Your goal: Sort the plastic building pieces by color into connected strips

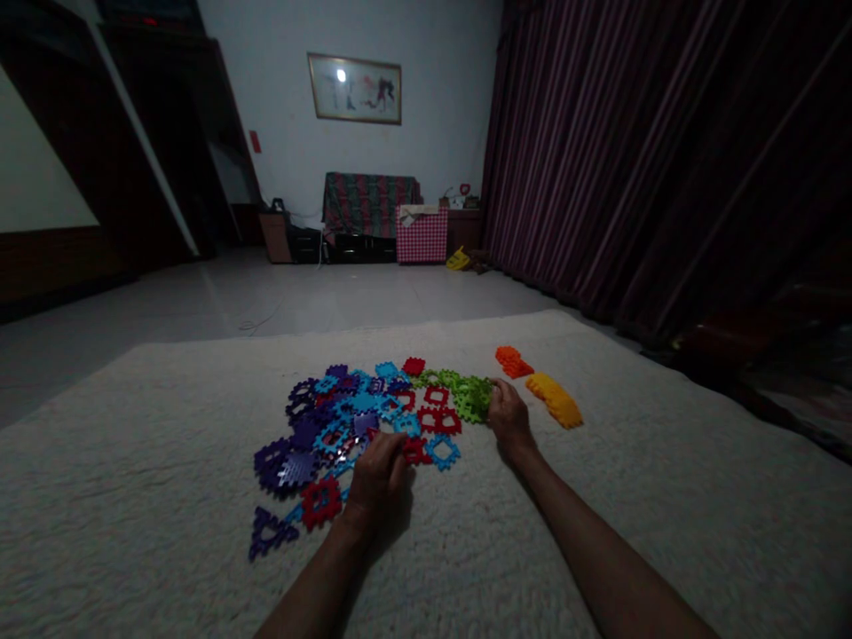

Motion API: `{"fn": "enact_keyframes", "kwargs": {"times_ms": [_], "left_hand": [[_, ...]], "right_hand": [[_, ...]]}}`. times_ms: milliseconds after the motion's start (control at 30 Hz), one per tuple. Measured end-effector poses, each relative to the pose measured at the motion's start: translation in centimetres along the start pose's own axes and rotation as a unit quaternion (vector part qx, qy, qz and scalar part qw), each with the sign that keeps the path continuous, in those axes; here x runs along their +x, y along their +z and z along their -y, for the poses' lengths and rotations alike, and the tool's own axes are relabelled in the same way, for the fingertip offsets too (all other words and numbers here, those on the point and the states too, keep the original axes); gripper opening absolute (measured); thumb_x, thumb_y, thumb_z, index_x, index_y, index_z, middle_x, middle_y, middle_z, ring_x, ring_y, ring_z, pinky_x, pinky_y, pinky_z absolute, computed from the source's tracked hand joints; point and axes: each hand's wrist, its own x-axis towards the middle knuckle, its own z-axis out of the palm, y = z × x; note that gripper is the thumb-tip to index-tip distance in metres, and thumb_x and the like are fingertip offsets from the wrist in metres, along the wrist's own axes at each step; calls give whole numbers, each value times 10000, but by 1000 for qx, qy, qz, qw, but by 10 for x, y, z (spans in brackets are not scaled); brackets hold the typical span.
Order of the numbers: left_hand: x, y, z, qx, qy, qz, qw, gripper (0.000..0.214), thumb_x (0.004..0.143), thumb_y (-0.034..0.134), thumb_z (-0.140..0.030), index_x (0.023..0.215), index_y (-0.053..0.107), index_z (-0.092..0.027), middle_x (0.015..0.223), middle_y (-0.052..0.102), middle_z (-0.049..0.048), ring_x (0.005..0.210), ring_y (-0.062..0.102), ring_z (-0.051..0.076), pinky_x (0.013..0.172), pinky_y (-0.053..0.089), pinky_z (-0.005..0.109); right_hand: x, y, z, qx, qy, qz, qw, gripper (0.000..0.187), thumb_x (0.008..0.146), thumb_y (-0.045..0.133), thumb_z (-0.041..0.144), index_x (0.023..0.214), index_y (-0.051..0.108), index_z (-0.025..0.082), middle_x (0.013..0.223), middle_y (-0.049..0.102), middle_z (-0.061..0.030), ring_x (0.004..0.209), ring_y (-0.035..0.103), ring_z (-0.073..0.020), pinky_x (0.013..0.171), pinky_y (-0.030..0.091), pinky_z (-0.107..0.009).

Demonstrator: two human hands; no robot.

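Note:
A heap of flat plastic puzzle tiles (346,413), purple, blue and red, lies on a cream rug (133,497). My left hand (378,475) rests on the heap's near edge with its fingers curled over a red tile (414,451). My right hand (509,417) sits further right, fingers closed against a stack of green tiles (471,397). An orange stack (511,361) and a yellow stack (555,399) lie just right of that hand.
A dark striped curtain (666,160) runs along the right side. At the far wall stand a cloth-covered cabinet (369,206) and a red checked box (422,234), beneath a framed picture (354,88). Bare grey floor (200,302) lies beyond the rug.

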Motion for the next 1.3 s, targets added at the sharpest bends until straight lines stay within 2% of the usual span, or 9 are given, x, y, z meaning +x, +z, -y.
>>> {"fn": "enact_keyframes", "kwargs": {"times_ms": [200, 433, 500, 600, 767, 900, 1100, 1200, 1300], "left_hand": [[2, -3, -5, 7, -9, 19, 1000, 268, 827, 437, -129, 960, 659, -198, 845, 677, 54, 777, 640, 173, 717, 518, 282], [-1, -10, -10, -2, -7, 41, 999, 282, 847, 466, -149, 1042, 660, -213, 879, 679, 56, 797, 646, 168, 715, 522, 263], [11, -11, -8, 15, 5, 53, 998, 280, 852, 459, -150, 1027, 669, -211, 865, 678, 55, 783, 644, 163, 714, 516, 255], [53, -6, 2, 75, 9, 100, 992, 284, 850, 457, -145, 1000, 690, -207, 865, 679, 61, 797, 644, 165, 738, 507, 257], [141, 28, 37, 199, -84, 187, 958, 311, 844, 512, -164, 1078, 712, -208, 1009, 701, 74, 922, 660, 186, 857, 489, 269], [184, 66, 63, 212, -168, 226, 936, 387, 855, 541, -220, 1221, 658, -170, 1183, 692, 101, 1090, 633, 216, 954, 460, 277], [211, 112, 77, 230, -219, 262, 911, 547, 820, 589, -417, 1284, 598, -128, 1268, 643, 167, 1190, 589, 263, 977, 454, 304], [213, 125, 81, 248, -228, 265, 904, 518, 784, 602, -417, 1227, 637, -151, 1267, 636, 176, 1173, 595, 297, 940, 482, 343], [213, 129, 85, 262, -228, 259, 901, 449, 773, 592, -345, 1188, 670, -190, 1266, 645, 146, 1170, 599, 283, 925, 491, 326]], "right_hand": [[-9, 1, -13, -46, 35, -2, 998, 432, 928, 343, 425, 1119, 625, 159, 1118, 605, -150, 1055, 553, -262, 936, 456, -429], [-6, 4, -16, -51, -14, 37, 998, 375, 916, 417, 405, 1105, 623, 154, 1116, 608, -147, 1061, 546, -267, 926, 459, -435], [-6, 4, -15, -53, -20, 38, 998, 361, 917, 420, 397, 1092, 627, 158, 1096, 618, -141, 1045, 555, -263, 928, 457, -433], [-6, 4, -15, -54, -18, 44, 997, 353, 922, 419, 394, 1082, 631, 161, 1077, 626, -134, 1031, 565, -258, 930, 454, -420], [-7, 6, -17, -62, -10, 57, 996, 368, 931, 417, 406, 1094, 633, 156, 1094, 634, -136, 1033, 574, -257, 942, 447, -413], [-7, 6, -17, -55, -19, 55, 997, 341, 926, 434, 403, 1081, 639, 177, 1077, 642, -122, 1025, 582, -252, 945, 450, -412], [-7, 5, -14, -51, -26, 53, 997, 320, 917, 449, 405, 1050, 647, 191, 1063, 641, -113, 1004, 592, -248, 937, 462, -409], [-7, 5, -16, -49, -25, 52, 997, 313, 916, 455, 406, 1042, 651, 197, 1055, 644, -111, 999, 595, -246, 933, 465, -407], [-7, 6, -18, -47, -26, 53, 997, 309, 917, 455, 406, 1037, 652, 200, 1049, 645, -108, 1001, 594, -247, 938, 463, -409]]}}
